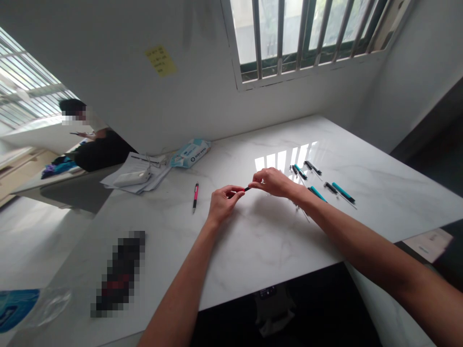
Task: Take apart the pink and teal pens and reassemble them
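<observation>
My left hand (224, 201) and my right hand (273, 182) meet above the white marbled table (260, 236). Between their fingertips is a small pen (247, 189), with a bit of red by the left fingers and a black part reaching to the right ones. Each hand pinches one end of it; most of the pen is hidden by the fingers. A whole red and black pen (196, 197) lies left of my left hand. Beyond my right hand and forearm lie pen parts: teal barrels (343, 192), black grips (330, 188) and thin white refills. My forearm covers some of them.
Papers (139, 180) and a wipes packet (191, 153) lie at the back left. A pixelated dark object (119, 274) is at the front left, near a clear plastic bottle (54, 306) with a blue label. A person (99, 144) sits far left. A barred window (300, 38) is above.
</observation>
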{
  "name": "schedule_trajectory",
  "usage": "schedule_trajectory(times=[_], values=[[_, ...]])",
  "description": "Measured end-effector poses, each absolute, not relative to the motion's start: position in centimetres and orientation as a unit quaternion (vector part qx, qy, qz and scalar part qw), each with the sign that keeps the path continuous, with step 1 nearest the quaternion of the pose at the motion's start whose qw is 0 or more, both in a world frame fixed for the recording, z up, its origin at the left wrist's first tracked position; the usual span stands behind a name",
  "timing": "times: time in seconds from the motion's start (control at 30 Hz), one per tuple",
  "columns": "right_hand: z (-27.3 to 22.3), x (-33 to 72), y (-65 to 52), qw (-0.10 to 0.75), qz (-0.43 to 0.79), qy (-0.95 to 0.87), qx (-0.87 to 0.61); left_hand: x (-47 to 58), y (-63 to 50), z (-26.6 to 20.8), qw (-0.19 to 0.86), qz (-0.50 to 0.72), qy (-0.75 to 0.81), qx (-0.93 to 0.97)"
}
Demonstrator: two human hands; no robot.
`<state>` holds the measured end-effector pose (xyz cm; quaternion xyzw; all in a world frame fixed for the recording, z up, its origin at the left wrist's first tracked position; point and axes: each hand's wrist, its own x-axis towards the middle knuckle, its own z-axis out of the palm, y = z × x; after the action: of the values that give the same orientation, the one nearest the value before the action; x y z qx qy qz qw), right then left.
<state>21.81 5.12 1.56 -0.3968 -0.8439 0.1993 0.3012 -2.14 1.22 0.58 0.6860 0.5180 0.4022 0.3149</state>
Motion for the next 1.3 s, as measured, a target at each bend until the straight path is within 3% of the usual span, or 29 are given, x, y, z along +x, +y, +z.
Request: schedule_trajectory(times=[0.17,0.33,0.67,0.9,1.1,1.3], values=[[1.8,21.7,4.9,0.334,0.186,-0.853,-0.355,-2.2,1.2,0.6,0.328,0.401,0.518,0.680],[2.0,21.8,4.7,0.293,0.206,-0.843,-0.401,-2.3,1.3,0.5,0.338,0.411,0.505,0.679],[2.2,21.1,4.2,0.346,0.189,-0.843,-0.366,-2.0,1.3,0.4,0.373,0.440,0.503,0.643],[1.8,19.7,3.0,0.318,0.174,-0.850,-0.382,-2.2,1.6,0.3,0.363,0.470,0.523,0.611],[1.2,19.4,3.0,0.232,0.166,-0.856,-0.431,-6.5,2.9,1.7,0.197,0.471,0.615,0.601],[0.3,18.3,2.2,0.182,0.195,-0.851,-0.452,-13.3,1.6,1.9,0.027,0.293,0.764,0.574]])
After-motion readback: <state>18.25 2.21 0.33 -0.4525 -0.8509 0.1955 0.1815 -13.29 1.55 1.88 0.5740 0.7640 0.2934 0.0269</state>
